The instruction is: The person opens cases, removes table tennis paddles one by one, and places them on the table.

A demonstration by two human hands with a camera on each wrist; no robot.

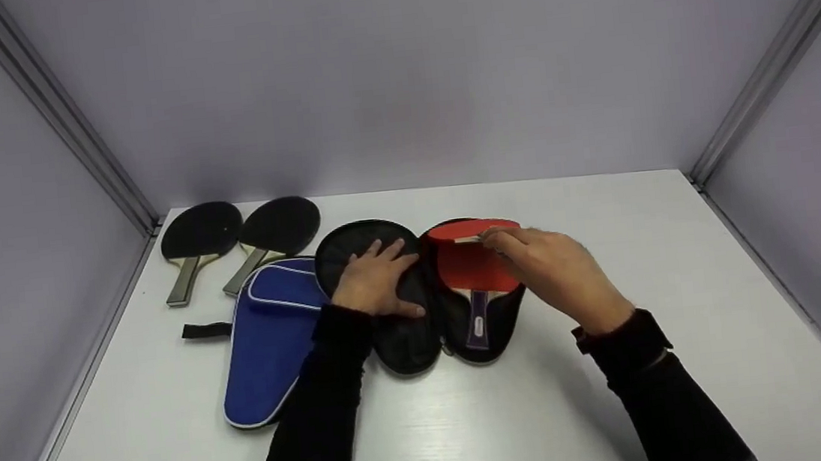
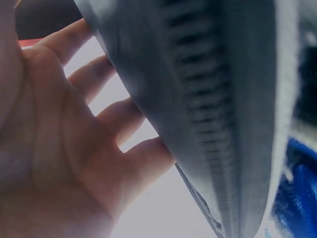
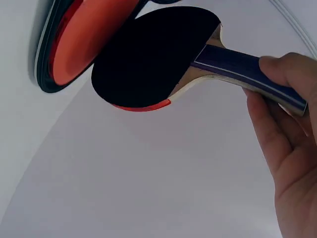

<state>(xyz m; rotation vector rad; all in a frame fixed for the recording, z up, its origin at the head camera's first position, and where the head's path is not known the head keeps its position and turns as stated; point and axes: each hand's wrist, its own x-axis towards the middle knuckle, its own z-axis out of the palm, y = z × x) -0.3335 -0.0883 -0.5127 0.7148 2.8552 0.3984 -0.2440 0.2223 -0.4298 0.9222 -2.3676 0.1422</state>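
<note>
A black zip-up paddle case lies spread open on the white table. My left hand rests on its left half with fingers spread; in the left wrist view the fingertips touch the dark lining. The right half of the case holds a red table tennis paddle with a dark blue handle. Just above it, my right hand grips a second paddle, its red side upward. In the right wrist view, thumb and fingers pinch that paddle's blue handle, and its black face shows, overlapping the case edge.
A blue paddle case with white piping and a black strap lies left of the black case. Behind it, two black paddles lie at the back left. Pale walls stand around the table.
</note>
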